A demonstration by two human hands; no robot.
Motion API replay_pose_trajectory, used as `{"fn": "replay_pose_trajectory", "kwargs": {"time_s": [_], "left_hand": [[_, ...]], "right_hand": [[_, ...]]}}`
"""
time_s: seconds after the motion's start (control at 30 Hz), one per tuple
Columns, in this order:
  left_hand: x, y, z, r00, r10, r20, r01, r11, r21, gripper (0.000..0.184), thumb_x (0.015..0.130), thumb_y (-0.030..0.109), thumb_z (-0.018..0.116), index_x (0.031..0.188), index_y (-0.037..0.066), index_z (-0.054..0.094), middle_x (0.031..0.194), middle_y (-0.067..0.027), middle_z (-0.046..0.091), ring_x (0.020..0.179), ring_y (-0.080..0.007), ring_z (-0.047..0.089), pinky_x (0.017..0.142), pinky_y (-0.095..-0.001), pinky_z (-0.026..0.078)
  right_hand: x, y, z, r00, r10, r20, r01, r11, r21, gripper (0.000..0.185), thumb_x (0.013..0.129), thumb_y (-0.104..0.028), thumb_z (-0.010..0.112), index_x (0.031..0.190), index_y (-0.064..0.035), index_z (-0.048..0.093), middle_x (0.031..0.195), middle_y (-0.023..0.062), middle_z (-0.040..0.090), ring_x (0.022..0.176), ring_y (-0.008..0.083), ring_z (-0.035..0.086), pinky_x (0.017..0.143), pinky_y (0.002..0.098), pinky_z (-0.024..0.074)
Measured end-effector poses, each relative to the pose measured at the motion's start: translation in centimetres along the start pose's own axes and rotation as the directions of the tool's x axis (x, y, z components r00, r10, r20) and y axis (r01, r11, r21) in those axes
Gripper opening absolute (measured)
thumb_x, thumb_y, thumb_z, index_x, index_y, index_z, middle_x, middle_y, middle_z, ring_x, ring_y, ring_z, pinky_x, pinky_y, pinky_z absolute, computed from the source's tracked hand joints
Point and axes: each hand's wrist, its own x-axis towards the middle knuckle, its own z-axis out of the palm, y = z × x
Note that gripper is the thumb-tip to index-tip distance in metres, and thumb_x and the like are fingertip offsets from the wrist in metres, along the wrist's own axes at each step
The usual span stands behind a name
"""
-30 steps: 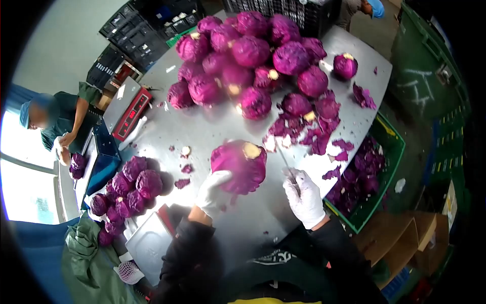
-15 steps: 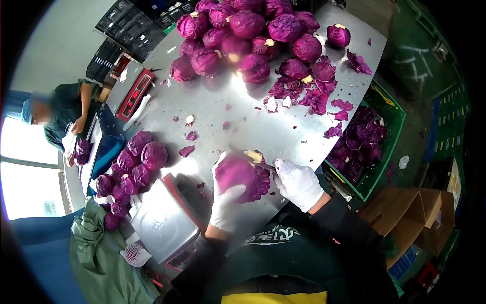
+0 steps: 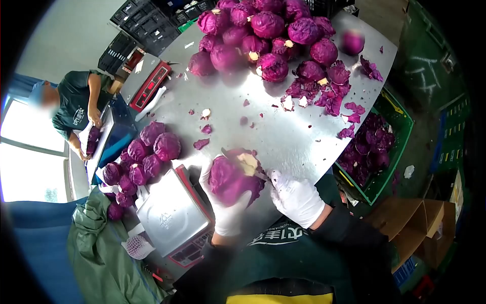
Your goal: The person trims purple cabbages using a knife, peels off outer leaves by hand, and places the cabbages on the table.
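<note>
A red cabbage [image 3: 229, 181] is cradled in my gloved left hand [image 3: 226, 213], its pale cut stem turned up and toward the right. My gloved right hand [image 3: 296, 199] is closed around a knife, whose handle is mostly hidden in the fist. Only a short piece of the knife blade [image 3: 261, 176] shows, touching the cabbage beside the stem. Below both hands lies the metal table [image 3: 283, 137], with small leaf scraps and a cut stem piece [image 3: 205, 113] to the upper left.
Whole cabbages [image 3: 267, 25] are heaped at the far side, near loose leaves [image 3: 331, 101]. A green crate [image 3: 405, 147] of leaves stands right of the table. Left are a scale [image 3: 172, 213], more cabbages [image 3: 167, 146] and a second scale [image 3: 147, 86]. A co-worker [image 3: 76, 109] handles a cabbage.
The cabbage has tilted in my left hand, so its stem faces me more. My right hand and the knife are slightly lower. The whole view has shifted a little; the co-worker leans differently.
</note>
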Motion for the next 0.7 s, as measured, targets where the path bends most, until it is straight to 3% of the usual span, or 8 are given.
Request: {"fn": "replay_pose_trajectory", "kwargs": {"time_s": [0.17, 0.37, 0.43, 0.5, 0.53, 0.6, 0.63, 0.7], "left_hand": [[-0.2, 0.2, 0.3, 1.000, 0.004, -0.025, -0.002, 0.998, 0.059, 0.103, 0.063, 0.002, 0.078, 0.151, 0.013, 0.025, 0.140, -0.0109, 0.043, 0.131, -0.0280, 0.044, 0.111, -0.0433, 0.037], [-0.3, 0.2, -0.5, 0.998, 0.016, 0.054, -0.020, 0.996, 0.089, 0.102, 0.063, -0.004, 0.076, 0.149, 0.011, 0.024, 0.143, -0.0132, 0.041, 0.133, -0.0284, 0.043, 0.112, -0.0427, 0.036], [-0.8, 1.3, -0.5, 0.989, 0.059, 0.139, -0.060, 0.998, 0.001, 0.102, 0.063, 0.000, 0.078, 0.148, 0.010, 0.022, 0.148, -0.0165, 0.037, 0.136, -0.0307, 0.040, 0.112, -0.0446, 0.035], [-0.9, 1.9, -0.1, 0.984, 0.085, 0.155, -0.081, 0.996, -0.033, 0.103, 0.066, 0.009, 0.082, 0.149, 0.010, 0.021, 0.149, -0.0176, 0.035, 0.137, -0.0316, 0.040, 0.112, -0.0456, 0.035], [-0.8, 2.4, -0.5, 0.986, 0.025, 0.163, -0.013, 0.997, -0.072, 0.104, 0.067, 0.013, 0.085, 0.149, 0.010, 0.020, 0.150, -0.0181, 0.035, 0.137, -0.0312, 0.039, 0.113, -0.0453, 0.035], [-0.9, 1.8, -0.7, 0.990, 0.007, 0.139, -0.003, 1.000, -0.024, 0.106, 0.067, 0.014, 0.087, 0.149, 0.011, 0.019, 0.150, -0.0183, 0.033, 0.138, -0.0307, 0.038, 0.113, -0.0449, 0.034], [-0.4, 1.5, -0.7, 0.984, 0.048, 0.172, -0.042, 0.998, -0.038, 0.107, 0.066, 0.014, 0.087, 0.149, 0.011, 0.019, 0.151, -0.0184, 0.033, 0.138, -0.0306, 0.037, 0.113, -0.0447, 0.034], [-0.6, 2.1, 0.2, 0.972, 0.087, 0.220, -0.062, 0.991, -0.121, 0.110, 0.064, 0.011, 0.088, 0.149, 0.011, 0.018, 0.151, -0.0197, 0.031, 0.138, -0.0309, 0.037, 0.113, -0.0456, 0.034]], "right_hand": [[-0.3, -0.4, 0.4, 0.996, -0.072, -0.055, 0.070, 0.997, -0.045, 0.025, 0.088, -0.017, 0.058, 0.110, -0.0046, 0.061, 0.077, 0.0143, 0.064, 0.057, 0.0303, 0.065, 0.050, 0.0393, 0.0521], [0.5, 0.1, 0.3, 0.957, 0.204, 0.206, -0.178, 0.974, -0.138, 0.019, 0.090, -0.017, 0.056, 0.105, -0.0047, 0.055, 0.069, 0.0194, 0.063, 0.060, 0.0375, 0.064, 0.055, 0.0460, 0.0526], [0.5, 5.4, 1.8, 0.938, 0.325, 0.118, -0.324, 0.946, -0.031, 0.011, 0.094, -0.014, 0.052, 0.102, -0.0060, 0.054, 0.066, 0.0231, 0.060, 0.060, 0.0390, 0.063, 0.055, 0.0482, 0.0517], [0.3, 7.1, 1.6, 0.972, 0.206, -0.112, -0.212, 0.976, -0.051, 0.016, 0.099, -0.018, 0.052, 0.107, -0.0046, 0.055, 0.068, 0.0173, 0.064, 0.057, 0.0312, 0.065, 0.052, 0.0418, 0.0515], [0.4, 6.4, 1.2, 0.944, 0.329, 0.019, -0.324, 0.919, 0.224, 0.020, 0.098, -0.019, 0.054, 0.112, -0.0032, 0.055, 0.069, 0.0141, 0.063, 0.056, 0.0270, 0.064, 0.051, 0.0386, 0.0509], [1.5, 4.1, -0.2, 0.830, 0.454, 0.324, -0.546, 0.541, 0.639, 0.032, 0.097, -0.020, 0.057, 0.122, -0.0005, 0.054, 0.070, 0.0077, 0.062, 0.055, 0.0184, 0.063, 0.050, 0.0321, 0.0496], [1.8, 3.5, -0.1, 0.801, 0.397, 0.448, -0.589, 0.387, 0.710, 0.039, 0.100, -0.032, 0.056, 0.126, -0.0031, 0.053, 0.084, 0.0034, 0.063, 0.059, 0.0111, 0.061, 0.049, 0.0263, 0.0477], [1.4, 3.3, 1.6, 0.605, 0.255, 0.755, -0.747, -0.148, 0.648, 0.047, 0.102, -0.042, 0.049, 0.133, -0.0070, 0.051, 0.103, 0.0062, 0.065, 0.063, 0.0138, 0.064, 0.051, 0.0260, 0.0488]]}}
